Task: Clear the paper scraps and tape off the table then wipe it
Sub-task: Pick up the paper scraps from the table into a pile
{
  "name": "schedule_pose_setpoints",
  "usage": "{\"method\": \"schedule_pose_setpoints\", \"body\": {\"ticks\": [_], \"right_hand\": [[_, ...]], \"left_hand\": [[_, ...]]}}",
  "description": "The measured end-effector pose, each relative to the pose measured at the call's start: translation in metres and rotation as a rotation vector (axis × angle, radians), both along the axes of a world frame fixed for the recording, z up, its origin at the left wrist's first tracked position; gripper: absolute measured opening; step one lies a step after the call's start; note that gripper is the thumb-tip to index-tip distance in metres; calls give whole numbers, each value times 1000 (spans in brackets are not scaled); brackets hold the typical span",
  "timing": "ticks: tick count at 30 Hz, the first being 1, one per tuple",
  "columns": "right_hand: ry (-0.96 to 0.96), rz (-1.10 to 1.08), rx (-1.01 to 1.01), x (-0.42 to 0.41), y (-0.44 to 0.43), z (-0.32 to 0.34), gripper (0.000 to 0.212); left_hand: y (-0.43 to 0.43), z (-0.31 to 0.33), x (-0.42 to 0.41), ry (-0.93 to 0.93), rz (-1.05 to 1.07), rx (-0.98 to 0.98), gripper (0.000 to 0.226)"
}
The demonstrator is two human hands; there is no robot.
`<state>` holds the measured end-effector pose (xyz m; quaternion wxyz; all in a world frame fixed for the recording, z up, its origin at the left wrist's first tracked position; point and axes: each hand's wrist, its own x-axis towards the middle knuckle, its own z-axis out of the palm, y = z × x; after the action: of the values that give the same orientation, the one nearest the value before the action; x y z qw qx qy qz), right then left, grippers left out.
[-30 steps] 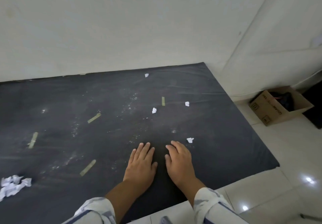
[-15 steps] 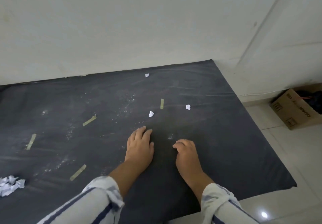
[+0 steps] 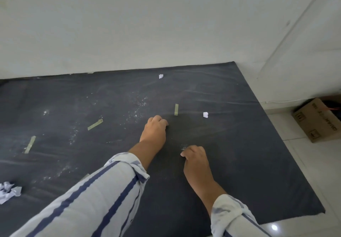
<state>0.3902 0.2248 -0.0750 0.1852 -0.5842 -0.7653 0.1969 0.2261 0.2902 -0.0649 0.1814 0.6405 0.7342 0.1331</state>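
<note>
Dark table (image 3: 239, 163) bears both curled fists: left hand (image 3: 154, 128) and right hand (image 3: 196, 160), contents unseen.

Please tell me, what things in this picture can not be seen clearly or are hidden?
- Left hand, head view: curled fingers hide whether it holds a scrap.
- Right hand, head view: the same, its palm faces down.
- Tape strip: mostly covered by the striped sleeve.
- Crumpled paper pile: cut off by the left edge.
- Cardboard box: cut off by the right edge; its print is unreadable.
</note>
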Motion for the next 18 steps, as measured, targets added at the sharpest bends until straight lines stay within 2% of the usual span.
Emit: {"method": "schedule_pose_setpoints", "body": {"ticks": [8, 18], "right_hand": [[121, 131, -24, -65, -16, 10, 30], [210, 436, -71, -226, -66, 21, 26]], "left_hand": [[-81, 2, -38, -201, 186, 161, 24], [-206, 14, -172, -241, 528, 245, 19]]}}
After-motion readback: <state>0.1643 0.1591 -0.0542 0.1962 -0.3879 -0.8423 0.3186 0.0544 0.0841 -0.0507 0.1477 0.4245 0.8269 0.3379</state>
